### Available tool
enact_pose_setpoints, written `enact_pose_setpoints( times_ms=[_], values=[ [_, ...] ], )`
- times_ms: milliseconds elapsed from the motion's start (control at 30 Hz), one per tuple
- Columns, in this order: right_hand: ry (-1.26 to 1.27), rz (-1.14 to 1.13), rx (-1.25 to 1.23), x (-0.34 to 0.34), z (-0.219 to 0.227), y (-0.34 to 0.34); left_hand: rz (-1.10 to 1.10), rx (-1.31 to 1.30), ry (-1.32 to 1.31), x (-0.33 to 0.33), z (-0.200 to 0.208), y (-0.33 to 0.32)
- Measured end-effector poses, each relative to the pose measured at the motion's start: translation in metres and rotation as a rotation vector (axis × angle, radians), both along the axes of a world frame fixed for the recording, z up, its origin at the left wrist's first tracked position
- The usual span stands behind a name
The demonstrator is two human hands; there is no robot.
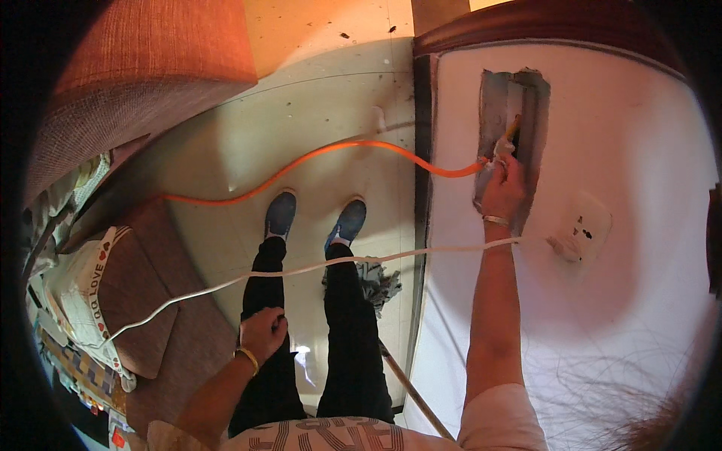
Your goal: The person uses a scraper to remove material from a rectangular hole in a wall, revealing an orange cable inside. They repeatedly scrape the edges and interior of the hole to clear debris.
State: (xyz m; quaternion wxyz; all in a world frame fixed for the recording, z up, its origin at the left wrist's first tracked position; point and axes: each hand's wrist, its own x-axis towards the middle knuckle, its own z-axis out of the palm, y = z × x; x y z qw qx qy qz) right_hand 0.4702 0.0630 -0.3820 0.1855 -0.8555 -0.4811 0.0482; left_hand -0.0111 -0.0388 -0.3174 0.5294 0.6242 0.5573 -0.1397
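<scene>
My right hand reaches up to an oblong recess cut in the white wall. Its fingers pinch a pale fitting where an orange hose ends; the fingers partly hide that joint. Just beyond the fingertips a yellow pipe piece shows inside the recess. Over my left thigh, my left hand is curled closed, and whatever may be inside it is hidden. A white cable crosses above my legs, between the two hands.
A wall socket with a white plug sits right of the recess. Red-brown upholstered furniture stands at the far left. Near my feet lies a grey rag, and a wooden stick leans by the wall. A printed cushion lies at left.
</scene>
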Motion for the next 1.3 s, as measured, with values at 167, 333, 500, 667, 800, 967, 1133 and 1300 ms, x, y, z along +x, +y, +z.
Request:
enact_pose_setpoints(
  times_ms=[167, 333, 500, 667, 800, 967, 1133, 1300],
  values=[
    [0.030, 0.056, 0.100, -0.005, 0.011, 0.005, -0.009, -0.011, 0.025, 0.001, -0.001, 0.002],
    [-0.110, 0.133, 0.106, -0.006, 0.012, 0.046, -0.062, -0.052, 0.051, 0.004, 0.001, 0.006],
    [-0.186, 0.119, -0.048, 0.007, -0.021, 0.088, -0.080, 0.022, 0.039, 0.005, 0.000, 0.004],
    [-0.330, 0.178, -0.156, 0.040, -0.062, 0.107, -0.101, 0.007, 0.039, 0.010, -0.003, 0.007],
    [-0.272, 0.154, -0.287, 0.037, -0.065, 0.125, -0.071, -0.029, 0.059, 0.008, -0.001, 0.006],
    [-0.282, 0.094, -0.513, 0.037, -0.060, 0.142, -0.127, -0.016, 0.102, 0.013, 0.001, 0.011],
    [-0.433, 0.193, -0.407, 0.050, -0.059, 0.144, -0.094, -0.012, 0.071, 0.015, 0.000, 0.008],
    [-0.353, 0.026, -0.522, 0.045, -0.056, 0.119, -0.081, 0.000, 0.061, 0.015, 0.002, 0.008]
  ],
)
